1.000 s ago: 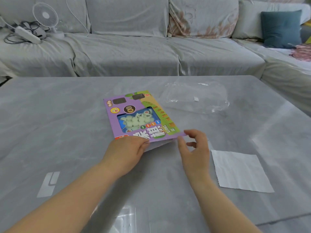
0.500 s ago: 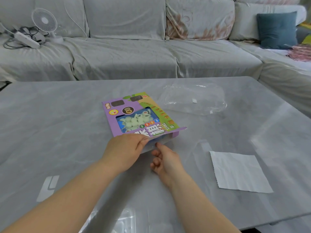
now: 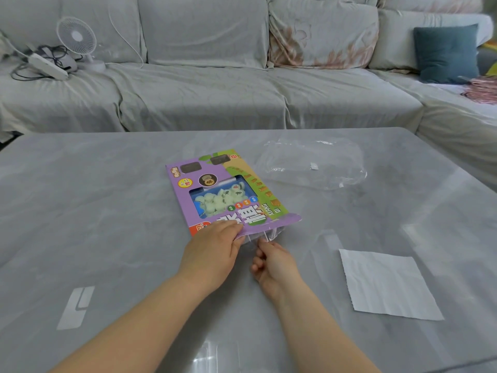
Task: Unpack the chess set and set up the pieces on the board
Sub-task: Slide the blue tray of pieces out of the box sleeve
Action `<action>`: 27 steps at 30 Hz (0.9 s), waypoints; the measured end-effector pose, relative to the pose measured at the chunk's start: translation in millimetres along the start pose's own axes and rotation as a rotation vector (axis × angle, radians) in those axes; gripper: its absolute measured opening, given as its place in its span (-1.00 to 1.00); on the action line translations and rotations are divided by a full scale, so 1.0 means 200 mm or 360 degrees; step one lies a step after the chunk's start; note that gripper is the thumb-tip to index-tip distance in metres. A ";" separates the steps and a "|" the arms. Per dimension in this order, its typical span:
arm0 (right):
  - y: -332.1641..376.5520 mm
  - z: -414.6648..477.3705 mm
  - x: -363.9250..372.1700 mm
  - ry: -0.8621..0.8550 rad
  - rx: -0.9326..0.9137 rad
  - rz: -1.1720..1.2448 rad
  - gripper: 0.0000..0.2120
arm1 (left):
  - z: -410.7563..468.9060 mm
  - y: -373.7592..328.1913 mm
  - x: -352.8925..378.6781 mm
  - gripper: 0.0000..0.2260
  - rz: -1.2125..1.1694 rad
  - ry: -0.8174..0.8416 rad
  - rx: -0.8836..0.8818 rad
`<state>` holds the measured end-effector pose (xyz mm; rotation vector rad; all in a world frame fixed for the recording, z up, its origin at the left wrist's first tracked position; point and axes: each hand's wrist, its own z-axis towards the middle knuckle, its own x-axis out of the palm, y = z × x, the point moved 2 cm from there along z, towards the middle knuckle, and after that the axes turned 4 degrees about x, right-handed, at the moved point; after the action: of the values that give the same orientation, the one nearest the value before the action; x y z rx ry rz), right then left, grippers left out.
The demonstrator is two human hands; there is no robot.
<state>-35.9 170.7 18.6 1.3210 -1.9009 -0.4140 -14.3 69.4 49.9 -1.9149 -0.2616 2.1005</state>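
A flat purple chess set box (image 3: 228,195) lies on the grey table (image 3: 107,211), its near end flap raised. Pale round chess pieces (image 3: 220,199) show through its clear window. My left hand (image 3: 215,251) grips the box's near end, thumb on top of the raised flap. My right hand (image 3: 271,261) sits just below the open end, fingers curled and pinching a clear inner tray or wrapper (image 3: 262,236) that sticks out of the box.
A crumpled clear plastic wrapper (image 3: 314,165) lies beyond the box to the right. A white paper sheet (image 3: 387,284) lies at the right near me. A grey sofa (image 3: 242,98) with a small fan (image 3: 76,39) and a teal cushion (image 3: 446,52) stands behind the table.
My right hand moved from the box's right corner to under its open end and took hold of the clear inner piece. The flap is now lifted. My left hand stayed on the box.
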 end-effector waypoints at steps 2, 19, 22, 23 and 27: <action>0.00 -0.02 -0.04 -0.0035 0.0002 -0.0041 -0.72 | 0.01 0.00 0.01 -0.63 -0.0029 0.0015 -0.0006; 0.05 -0.24 -0.42 -0.0185 -0.0039 -0.0908 -0.83 | 0.07 0.03 0.04 -0.66 -0.0126 -0.0024 0.0049; 0.12 -0.21 -0.44 -0.0433 -0.0259 -0.1284 -0.82 | 0.05 0.04 0.03 -0.64 -0.0139 -0.0018 0.0057; 0.15 -0.21 -0.44 -0.0521 -0.0378 -0.1382 -0.78 | 0.05 0.04 0.03 -0.63 -0.0139 -0.0029 0.0066; 0.25 -0.15 -0.40 -0.0644 -0.0815 -0.1564 -0.76 | 0.00 0.06 0.04 -0.65 -0.0140 -0.0142 0.0044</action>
<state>-32.0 266.7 38.1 1.7981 -1.1403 -1.6323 -15.0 60.4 38.5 -1.7638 -0.3279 2.1230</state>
